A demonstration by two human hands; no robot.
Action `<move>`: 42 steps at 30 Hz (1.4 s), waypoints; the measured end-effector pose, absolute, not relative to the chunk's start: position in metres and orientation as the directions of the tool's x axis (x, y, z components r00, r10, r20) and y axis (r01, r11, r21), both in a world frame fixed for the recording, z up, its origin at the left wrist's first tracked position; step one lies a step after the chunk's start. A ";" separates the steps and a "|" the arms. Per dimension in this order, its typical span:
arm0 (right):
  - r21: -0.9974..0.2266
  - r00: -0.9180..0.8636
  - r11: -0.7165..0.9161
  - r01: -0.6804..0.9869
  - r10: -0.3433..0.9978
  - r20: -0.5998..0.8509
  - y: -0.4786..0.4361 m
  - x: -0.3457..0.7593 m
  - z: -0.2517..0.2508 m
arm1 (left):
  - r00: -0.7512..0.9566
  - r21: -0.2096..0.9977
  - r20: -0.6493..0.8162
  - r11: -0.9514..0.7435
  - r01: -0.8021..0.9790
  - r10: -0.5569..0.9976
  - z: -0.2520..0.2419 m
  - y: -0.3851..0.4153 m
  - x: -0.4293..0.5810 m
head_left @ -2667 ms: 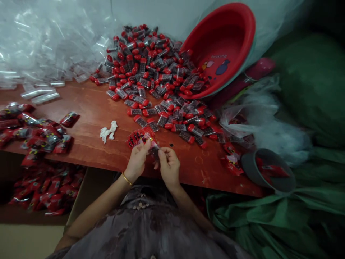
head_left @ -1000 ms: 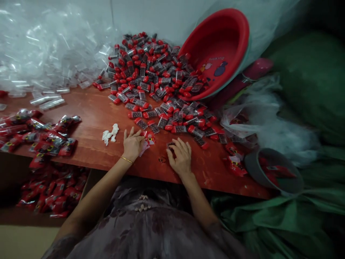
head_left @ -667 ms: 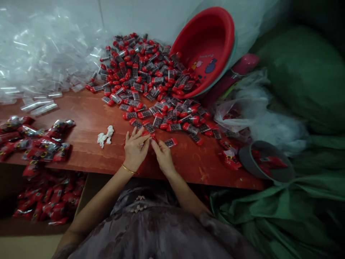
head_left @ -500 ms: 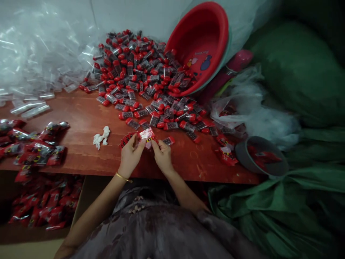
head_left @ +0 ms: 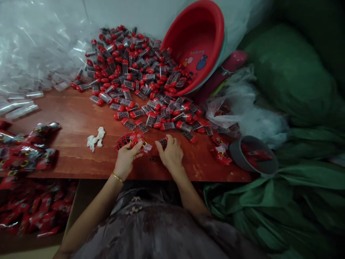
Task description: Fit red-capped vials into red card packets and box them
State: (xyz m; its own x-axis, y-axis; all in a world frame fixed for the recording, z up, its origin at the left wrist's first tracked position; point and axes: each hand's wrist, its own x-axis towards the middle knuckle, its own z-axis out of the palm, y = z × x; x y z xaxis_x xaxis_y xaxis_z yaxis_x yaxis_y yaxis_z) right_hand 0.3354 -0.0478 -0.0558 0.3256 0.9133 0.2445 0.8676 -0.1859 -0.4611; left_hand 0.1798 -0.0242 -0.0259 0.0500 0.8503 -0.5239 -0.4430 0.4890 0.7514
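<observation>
My left hand [head_left: 126,159] is closed on a red printed wrapper [head_left: 139,138], pinched between thumb and fingers. Under and beside that hand, a fanned stack of similar red wrappers [head_left: 120,143] lies on the table. A little to the right, my right hand [head_left: 171,154] has its thumb and fingers around a small clear tube [head_left: 162,142] with dark contents, low at the table surface. Its far end is partly hidden by the fingers. Beyond both hands spreads a big heap of red-capped clear tubes [head_left: 129,84].
A red basin [head_left: 219,32] leans behind the heap. White crumpled scraps [head_left: 92,141] lie left of my hands. Filled red packets [head_left: 29,144] sit at far left, above a box of more packets [head_left: 40,208]. A grey bowl [head_left: 234,153] stands right, near green cloth [head_left: 242,201].
My hands have parted. The right one has left the wrapper and moved right onto the clear tube; the left keeps the wrapper. The whole view has shifted slightly.
</observation>
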 end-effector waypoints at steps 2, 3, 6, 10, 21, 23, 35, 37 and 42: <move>-0.305 0.325 -0.240 0.922 0.906 0.271 -0.050 0.344 -0.061 | 0.126 0.702 -0.556 0.545 -0.458 0.821 -0.025 -0.023 0.179; -0.255 0.295 -0.227 0.940 0.915 0.275 -0.053 0.347 -0.063 | 0.169 0.672 -0.571 0.576 -0.466 0.803 -0.025 -0.023 0.179; -0.187 0.186 -0.140 0.972 0.948 0.259 -0.065 0.351 -0.067 | 0.268 0.599 -0.593 0.639 -0.482 0.759 -0.024 -0.024 0.177; -0.150 0.184 -0.149 0.977 0.949 0.257 -0.072 0.352 -0.070 | 0.292 0.566 -0.610 0.663 -0.490 0.736 -0.023 -0.028 0.177; -0.844 0.221 0.034 0.535 0.959 0.179 -0.102 0.356 -0.046 | 0.276 0.593 -0.609 0.658 -0.465 0.744 -0.018 -0.035 0.172; -0.875 0.164 0.068 0.479 0.973 0.165 -0.111 0.353 -0.033 | 0.279 0.607 -0.601 0.655 -0.450 0.749 -0.018 -0.035 0.172; -0.852 -0.048 0.182 0.490 0.982 0.183 -0.102 0.350 -0.020 | 0.279 0.706 -0.574 0.638 -0.306 0.769 -0.021 -0.032 0.167; -0.887 -0.037 0.146 0.438 0.989 0.145 -0.103 0.351 -0.021 | 0.254 0.718 -0.568 0.622 -0.312 0.783 -0.022 -0.030 0.166; -0.933 -0.007 0.089 0.348 0.996 0.092 -0.104 0.349 -0.025 | 0.276 0.728 -0.559 0.622 -0.287 0.782 -0.020 -0.029 0.167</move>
State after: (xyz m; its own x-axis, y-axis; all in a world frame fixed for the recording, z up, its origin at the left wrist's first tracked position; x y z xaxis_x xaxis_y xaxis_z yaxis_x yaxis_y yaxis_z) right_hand 0.3494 -0.1039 -0.0249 -0.0068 0.9957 0.0923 0.3480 0.0889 -0.9333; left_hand 0.1665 -0.0292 -0.0202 0.2758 0.7819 -0.5591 -0.2872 0.6221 0.7283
